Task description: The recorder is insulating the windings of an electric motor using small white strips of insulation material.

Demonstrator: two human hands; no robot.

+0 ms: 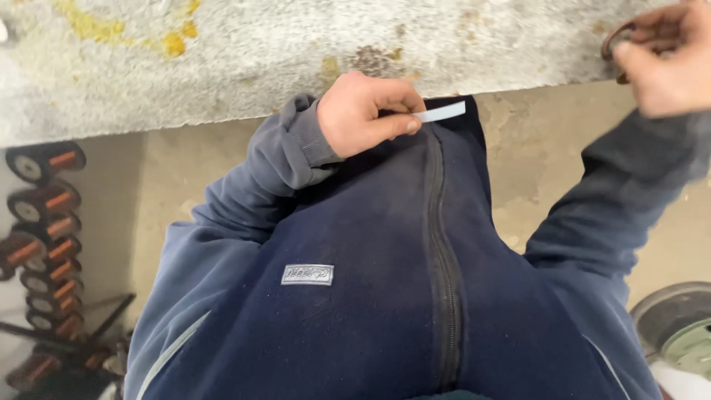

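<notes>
Looking down, my left hand (364, 112) is curled shut, pinching a pale strip (441, 113) between thumb and fingers at the edge of the worn table (222, 67), just above my jacket zip (441, 259). My right hand (663, 59) is closed around a small dark ring (616, 41) at the table's right edge. Copper spools (44, 222) are racked low on my left

Navy fleece jacket (355, 296) with dark front zip (443, 274), grey chest patch (307, 275), ribbed cuffs (311, 130).
</notes>
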